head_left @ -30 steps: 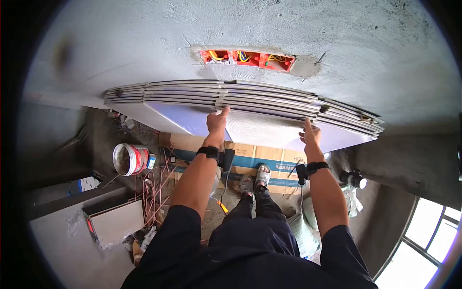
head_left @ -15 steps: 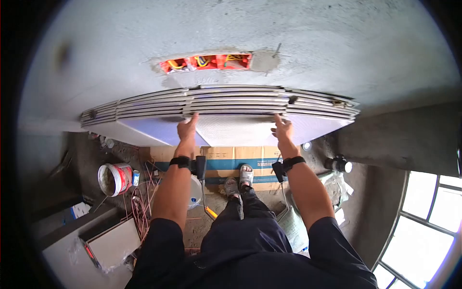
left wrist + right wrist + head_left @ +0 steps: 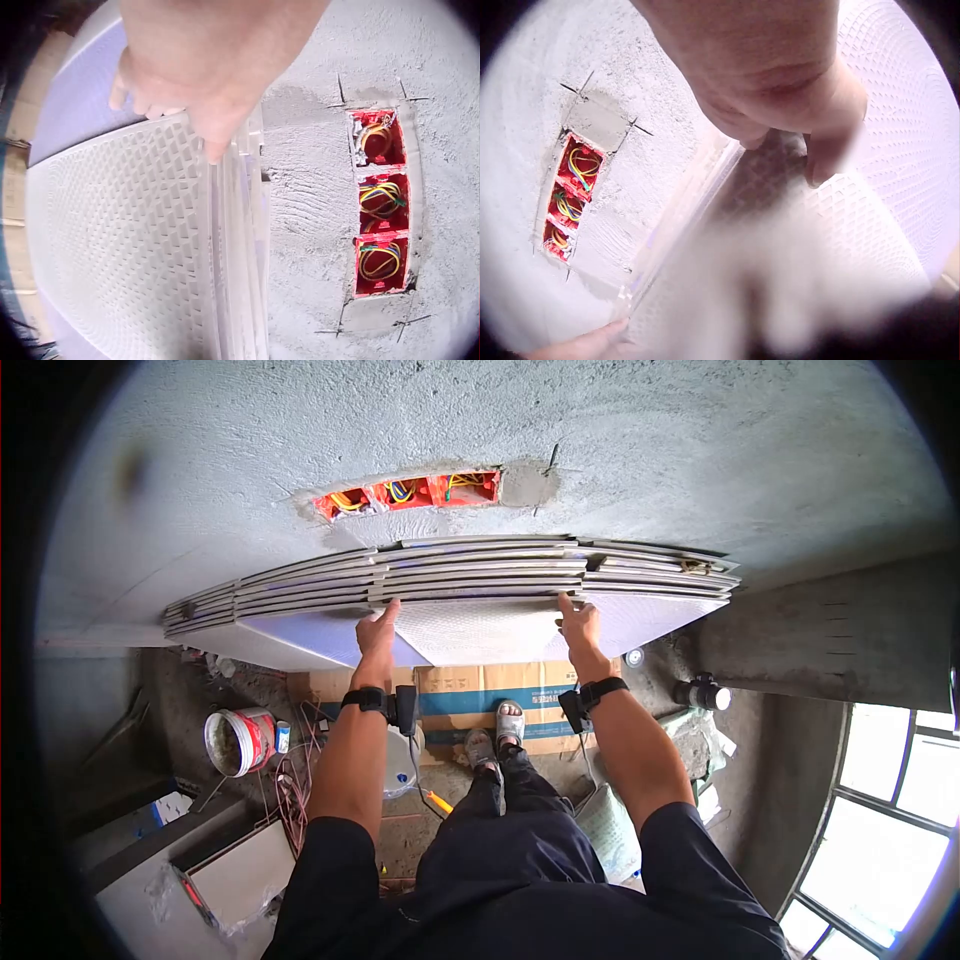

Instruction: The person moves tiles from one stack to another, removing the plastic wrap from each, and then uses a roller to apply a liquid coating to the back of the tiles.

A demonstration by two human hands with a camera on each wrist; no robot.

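Note:
A stack of large tiles [image 3: 480,567] leans against the grey wall, with the top edges facing up. At the front stands a pale tile with a raised grid pattern on its face [image 3: 470,630]. My left hand [image 3: 377,632] grips this front tile near its upper left corner, one digit over the top edge and the other fingers bent beside it. Near the upper right corner, my right hand [image 3: 582,628] holds the same tile. In the right wrist view, the right hand's fingers [image 3: 826,157] bend onto the patterned face; a blurred shape covers the lower part.
Red socket boxes [image 3: 405,493] with loose wires sit in the wall above the stack. Flattened cardboard [image 3: 455,680] lies below the tiles. A bucket [image 3: 238,740] and tangled pipes [image 3: 292,790] are left; a sack [image 3: 608,825] and a dark cylindrical object [image 3: 700,692] are right.
The head view has shifted, so the wall boxes and stack now appear farther left. Both hands stay at the front tile's upper corners, and the tile shows little movement.

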